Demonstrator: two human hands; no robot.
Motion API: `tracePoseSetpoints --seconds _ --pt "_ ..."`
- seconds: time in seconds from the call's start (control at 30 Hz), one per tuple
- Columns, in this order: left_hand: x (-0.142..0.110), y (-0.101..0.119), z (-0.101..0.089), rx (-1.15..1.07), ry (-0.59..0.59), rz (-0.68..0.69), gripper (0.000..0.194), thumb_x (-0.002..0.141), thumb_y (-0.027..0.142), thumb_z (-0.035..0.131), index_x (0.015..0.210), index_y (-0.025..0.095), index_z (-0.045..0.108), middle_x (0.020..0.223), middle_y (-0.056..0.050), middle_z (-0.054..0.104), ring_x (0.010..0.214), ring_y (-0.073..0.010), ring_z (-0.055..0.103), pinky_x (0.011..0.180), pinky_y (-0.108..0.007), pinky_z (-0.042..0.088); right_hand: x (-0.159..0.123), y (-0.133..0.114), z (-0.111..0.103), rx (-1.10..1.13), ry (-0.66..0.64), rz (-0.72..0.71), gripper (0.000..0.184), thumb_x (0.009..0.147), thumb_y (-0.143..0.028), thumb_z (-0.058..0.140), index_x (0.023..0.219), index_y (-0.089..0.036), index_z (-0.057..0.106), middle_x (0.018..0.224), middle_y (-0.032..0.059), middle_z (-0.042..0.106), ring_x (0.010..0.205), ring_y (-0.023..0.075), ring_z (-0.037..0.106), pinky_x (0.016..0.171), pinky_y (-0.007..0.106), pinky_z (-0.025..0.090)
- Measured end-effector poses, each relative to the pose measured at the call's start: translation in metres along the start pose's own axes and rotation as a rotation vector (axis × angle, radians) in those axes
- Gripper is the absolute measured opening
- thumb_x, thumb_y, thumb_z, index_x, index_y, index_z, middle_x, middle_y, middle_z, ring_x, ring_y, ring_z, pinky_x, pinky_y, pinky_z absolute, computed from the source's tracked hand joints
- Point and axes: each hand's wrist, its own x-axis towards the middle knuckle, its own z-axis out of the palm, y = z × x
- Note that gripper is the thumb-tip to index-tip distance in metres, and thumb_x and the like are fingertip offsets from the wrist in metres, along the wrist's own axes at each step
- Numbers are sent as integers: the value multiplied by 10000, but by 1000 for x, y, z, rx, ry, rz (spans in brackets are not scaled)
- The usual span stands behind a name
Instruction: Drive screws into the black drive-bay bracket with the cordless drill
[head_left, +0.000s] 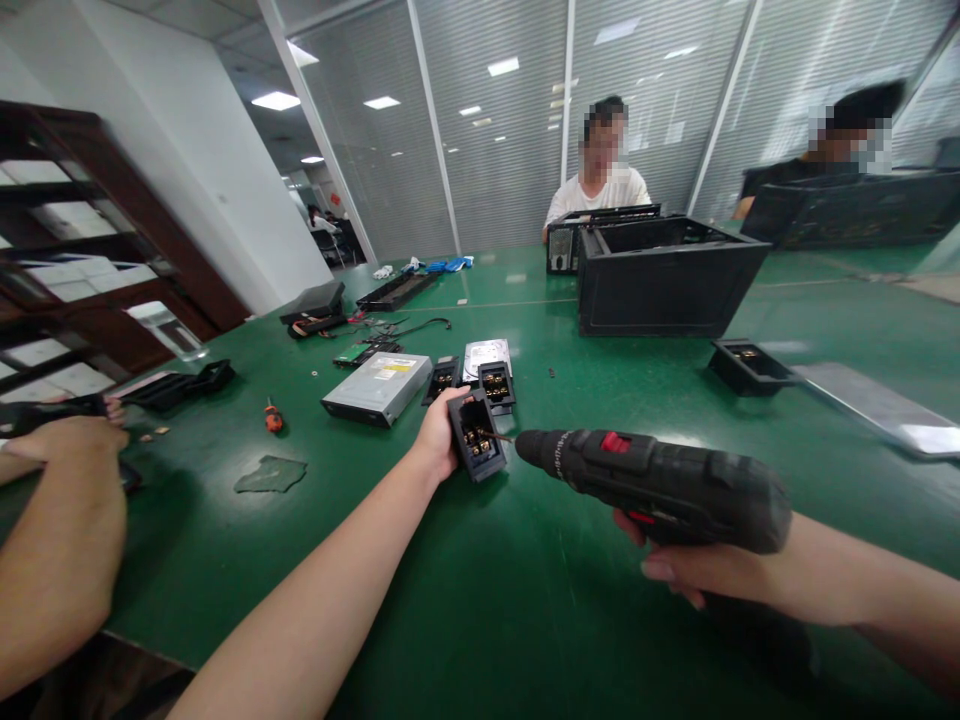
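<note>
My left hand (438,442) grips the side of a small black box (491,462) whose open face, with brass-coloured screws inside, is turned towards the drill. In my right hand (697,568) is a black cordless drill (667,485) with a red switch, pointing left. The thin bit (501,436) reaches the box's opening; whether it touches a screw cannot be made out. Just behind the held box stand two similar black boxes, one at the left (444,378) and one at the right (496,384). A silver hard drive (486,358) lies behind them.
Left of the boxes lie a silver optical drive (382,388), an orange screwdriver (274,417) and a glass-like shard (271,474). Another black box (750,368) sits right, near a flat metal panel (885,400). A computer case (660,285) stands behind. A co-worker's arm (67,520) extends at left.
</note>
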Motion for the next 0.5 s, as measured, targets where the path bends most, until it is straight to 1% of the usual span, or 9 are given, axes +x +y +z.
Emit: tracePoseSetpoints --seconds 0.1,0.23,0.37,0.5 --pt "0 0 -1 -4 2 -7 250 693 397 593 725 155 644 656 -67 667 570 -221 611 576 -372 500 -1 -2 0 1 -6 -4 239 785 -368 625 928 -199 537 649 -44 551 592 155 566 562 269 471" --pt "0 0 0 -10 0 -2 244 694 387 592 730 152 649 649 -68 669 571 -222 616 565 -363 497 -2 -3 0 -18 6 10 209 787 -364 629 879 -196 547 619 -52 543 590 149 556 562 257 458" --pt "1 -1 -2 -9 -10 -5 264 698 396 591 753 146 657 657 -72 672 575 -225 619 559 -362 494 -1 0 0 4 -7 -2 230 805 -365 618 936 -192 540 659 -42 545 603 153 556 584 283 474" --pt "3 -1 -5 -3 -21 -6 272 691 410 601 743 149 653 652 -64 666 569 -224 613 567 -370 496 -2 1 0 0 -10 -7 238 813 -381 613 934 -190 538 669 -40 544 602 152 563 584 282 480"
